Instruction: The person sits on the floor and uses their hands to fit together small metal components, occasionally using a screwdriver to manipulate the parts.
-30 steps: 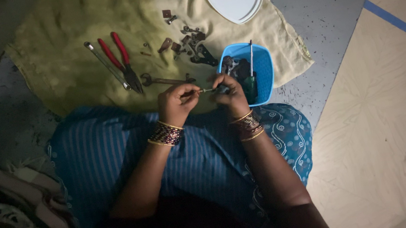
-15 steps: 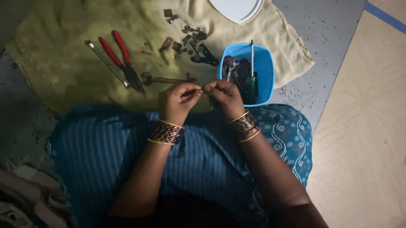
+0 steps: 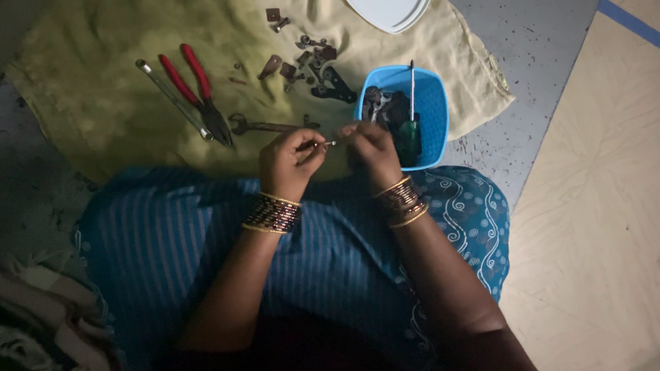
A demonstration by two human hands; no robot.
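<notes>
We note left hand [image 3: 289, 161] and right hand [image 3: 369, 151] both pinching small silvery metal pin [image 3: 328, 143]; slip risks loss in striped blue lap fabric [image 3: 190, 239].

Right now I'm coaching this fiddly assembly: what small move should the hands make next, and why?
Probably keep turning the small metal piece with the right hand while the left hand steadies it: both pinch it between fingertips above the lap, beside the blue tub of parts. Its exact kind is too small to tell.
</notes>
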